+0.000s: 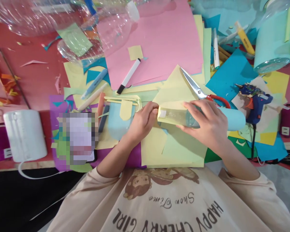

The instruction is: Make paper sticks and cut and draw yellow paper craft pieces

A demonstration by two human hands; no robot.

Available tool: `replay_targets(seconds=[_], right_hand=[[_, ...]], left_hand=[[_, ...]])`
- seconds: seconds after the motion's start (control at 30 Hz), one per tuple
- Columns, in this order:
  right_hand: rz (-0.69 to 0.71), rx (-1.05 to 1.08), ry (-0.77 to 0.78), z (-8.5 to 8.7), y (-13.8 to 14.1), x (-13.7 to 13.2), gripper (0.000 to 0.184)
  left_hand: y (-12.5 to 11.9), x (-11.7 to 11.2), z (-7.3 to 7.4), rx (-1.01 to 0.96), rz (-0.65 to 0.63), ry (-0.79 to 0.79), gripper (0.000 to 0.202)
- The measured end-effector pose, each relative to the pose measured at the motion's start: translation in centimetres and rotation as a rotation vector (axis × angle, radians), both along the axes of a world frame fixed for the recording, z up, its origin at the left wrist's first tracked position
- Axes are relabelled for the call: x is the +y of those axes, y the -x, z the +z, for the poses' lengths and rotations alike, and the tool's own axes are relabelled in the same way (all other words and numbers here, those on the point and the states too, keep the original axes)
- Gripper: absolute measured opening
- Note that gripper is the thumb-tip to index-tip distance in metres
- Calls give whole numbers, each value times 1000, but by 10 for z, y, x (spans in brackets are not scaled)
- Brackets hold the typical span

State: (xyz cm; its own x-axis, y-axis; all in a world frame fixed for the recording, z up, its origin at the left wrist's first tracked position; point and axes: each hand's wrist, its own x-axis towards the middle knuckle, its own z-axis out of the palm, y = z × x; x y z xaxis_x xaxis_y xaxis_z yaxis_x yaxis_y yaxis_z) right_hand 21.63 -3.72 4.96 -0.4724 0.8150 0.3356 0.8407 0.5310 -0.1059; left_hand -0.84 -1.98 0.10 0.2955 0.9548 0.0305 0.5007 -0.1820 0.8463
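A clear plastic bottle [177,116] lies sideways over the papers, its white cap pointing left and light blue paper [234,119] around its right end. Pale yellow paper [172,104] runs along the cap end. My right hand [206,120] is closed around the bottle's middle, thumb and fingers on opposite sides. Beside the cap, my left hand [146,119] pinches the yellow paper's left edge; its fingertips are partly hidden. Just behind the bottle lie scissors [199,91] with red handles, blades apart, on a yellow sheet.
A blue glue gun [256,103] lies at the right with its cord hanging forward. Large clear bottles [111,29] fill the back left. Markers [129,75] and a pink sheet [164,42] cover the middle. A blurred phone [81,137] and white case [25,135] sit left.
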Motion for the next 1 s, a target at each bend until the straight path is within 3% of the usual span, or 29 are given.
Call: replay_targets(seconds=[0.13,0.37,0.5,0.6,0.73,1.0], right_hand=[[-3,-3,-21,0,0,0,39],[-24,34,13,1,-4,-2,44],[-41,20,3,-1,-4,-4,43],[-29,22,-65,-2,-4,-4,42],[2,32,-129,-4,-5,-4,40],[-21,29,-81,-5,-4,-7,44]], left_hand=[[-2,-1,3,-40,35,49,24],[-7,4,-3,-621,116,580,29],[-12,4,0,-776,172,722,34],[-14,2,0,-771,206,707,34],[-16,-3,-4,-708,255,570,35],[-16,-8,-6,-592,283,397,30]])
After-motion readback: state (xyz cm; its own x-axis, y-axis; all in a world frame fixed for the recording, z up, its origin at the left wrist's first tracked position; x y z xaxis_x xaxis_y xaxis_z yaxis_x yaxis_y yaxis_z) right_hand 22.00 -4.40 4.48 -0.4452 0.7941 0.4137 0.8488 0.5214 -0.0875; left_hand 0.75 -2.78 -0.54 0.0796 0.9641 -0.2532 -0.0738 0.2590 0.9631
